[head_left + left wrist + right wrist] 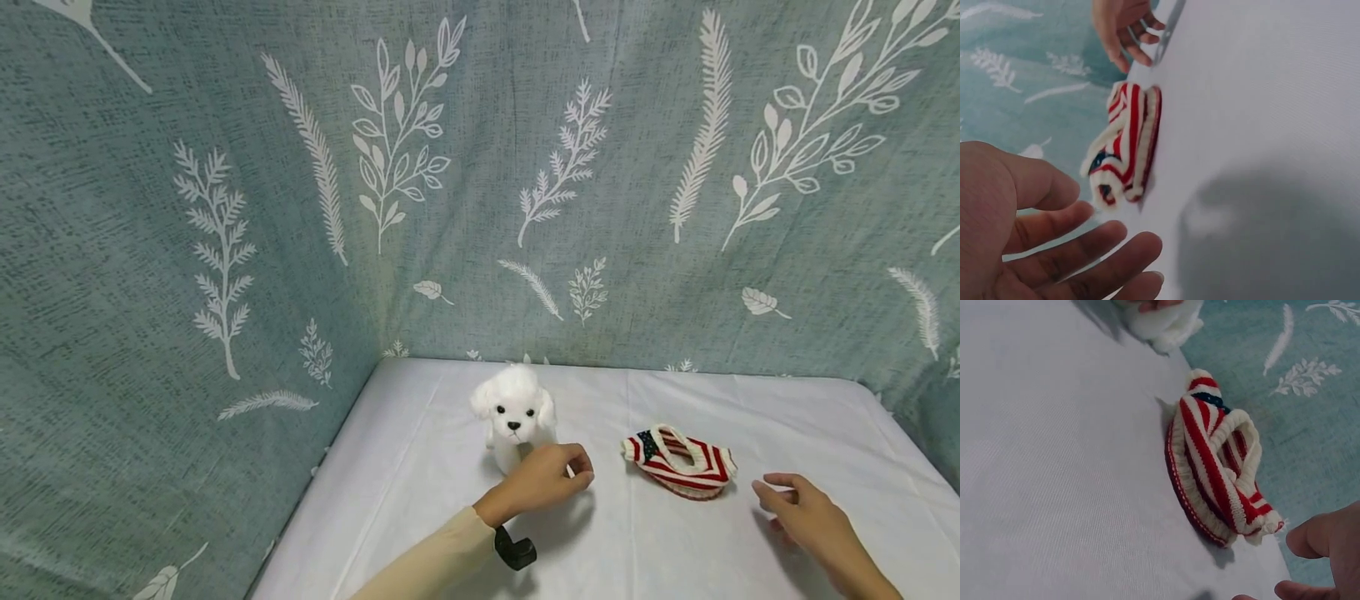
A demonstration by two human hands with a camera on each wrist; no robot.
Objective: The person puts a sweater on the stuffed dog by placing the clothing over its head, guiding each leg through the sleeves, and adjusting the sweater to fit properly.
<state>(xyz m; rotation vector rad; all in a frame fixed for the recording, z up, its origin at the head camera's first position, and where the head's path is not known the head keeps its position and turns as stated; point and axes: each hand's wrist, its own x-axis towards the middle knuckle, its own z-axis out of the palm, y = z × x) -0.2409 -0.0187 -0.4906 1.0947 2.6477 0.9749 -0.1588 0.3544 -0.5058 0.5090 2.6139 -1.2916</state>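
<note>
A small knitted sweater (701, 477) with red and white stripes and a dark blue starred patch lies on the white-covered table, its cream neck opening facing up. To its left, my left hand (542, 477) hovers over the cloth with loosely bent fingers and nothing in them. My right hand (806, 518) is just right of the sweater, thumb and fingers apart and holding nothing. In the right wrist view the thumb (1313, 536) comes close to one cuff of the sweater (1210, 462). A white plush dog (516, 408) stands behind my left hand, which hides part of its body.
The white cloth (645, 558) covers the table up to its back edge. Blue-green curtains (480, 183) with white leaf prints hang behind and along the left side. A black strap mount (515, 550) sits on my left wrist.
</note>
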